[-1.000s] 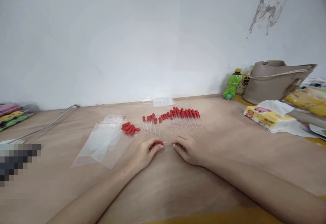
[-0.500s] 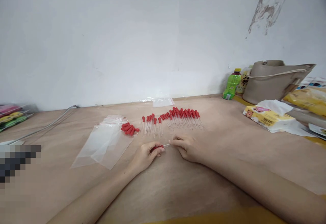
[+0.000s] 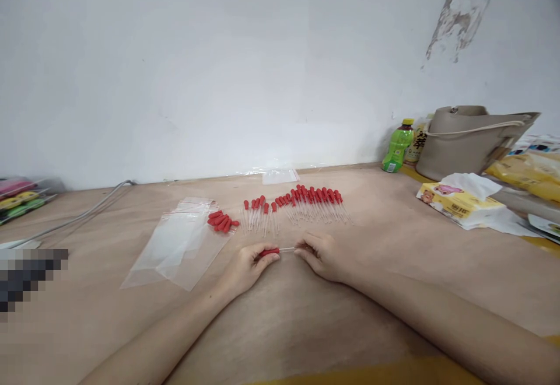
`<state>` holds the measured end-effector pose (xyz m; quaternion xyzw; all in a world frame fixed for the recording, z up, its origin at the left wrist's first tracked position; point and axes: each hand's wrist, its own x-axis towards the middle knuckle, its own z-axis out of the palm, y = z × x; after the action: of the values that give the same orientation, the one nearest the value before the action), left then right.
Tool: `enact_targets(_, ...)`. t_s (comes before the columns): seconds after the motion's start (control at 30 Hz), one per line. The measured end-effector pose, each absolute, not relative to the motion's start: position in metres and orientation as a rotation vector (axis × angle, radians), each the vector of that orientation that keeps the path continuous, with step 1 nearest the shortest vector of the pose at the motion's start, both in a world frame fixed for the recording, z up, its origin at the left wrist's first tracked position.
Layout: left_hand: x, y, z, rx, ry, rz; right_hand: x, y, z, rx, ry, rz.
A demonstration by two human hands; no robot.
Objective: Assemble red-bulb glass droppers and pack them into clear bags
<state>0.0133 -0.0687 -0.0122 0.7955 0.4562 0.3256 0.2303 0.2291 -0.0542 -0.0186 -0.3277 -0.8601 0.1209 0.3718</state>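
My left hand point(image 3: 250, 265) is closed, with a red rubber dropper bulb point(image 3: 270, 251) pinched between thumb and fingers. A thin clear dropper tube point(image 3: 287, 249) reaches from the bulb's end to my right hand point(image 3: 321, 255), whose curled fingertips grip its far end. The tube lies level between the hands, in line with the bulb. Behind the hands lies a row of droppers point(image 3: 321, 201), clear tubes with red bulbs on top. Several loose red bulbs point(image 3: 222, 221) sit in a small pile on the edge of clear plastic bags point(image 3: 175, 254).
At the right stand a yellow tissue box point(image 3: 457, 207), a green bottle point(image 3: 398, 147) and a beige bag point(image 3: 455, 146). A grey cable point(image 3: 94, 209) and colourful packets point(image 3: 21, 198) lie at the left. A white wall point(image 3: 196, 70) rises behind the table.
Both hands still hold the dropper parts. The left fingers have shifted slightly left, so more of the red bulb and the tube shows between the hands.
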Motion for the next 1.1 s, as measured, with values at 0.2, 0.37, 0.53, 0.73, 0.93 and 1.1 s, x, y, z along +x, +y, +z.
enact_targets(0.2, 0.015, -0.068, -0.016, 2.165, 1.213, 0.858, 0.226, -0.056, -0.017, -0.788, -2.244, 0.235)
enact_targets(0.37, 0.014, -0.070, -0.015, 2.174, 1.190, 0.822, 0.223, -0.055, -0.019, -0.791, -2.305, 0.144)
enact_targets(0.53, 0.015, -0.071, -0.014, 2.215, 1.154, 0.817, 0.222, -0.057, -0.017, -0.879, -2.381, 0.049)
enact_targets(0.73, 0.016, -0.071, -0.015, 2.298, 1.162, 0.822, 0.218, -0.059, -0.014, -0.996, -2.443, 0.061)
enact_targets(0.93, 0.016, -0.070, -0.015, 2.336, 1.179, 0.867, 0.219, -0.060, 0.002, -1.048, -2.552, 0.192)
enact_targets(1.1, 0.015, -0.068, -0.009, 2.338, 1.248, 1.026, 0.233, -0.051, 0.019, -1.078, -2.508, 0.342)
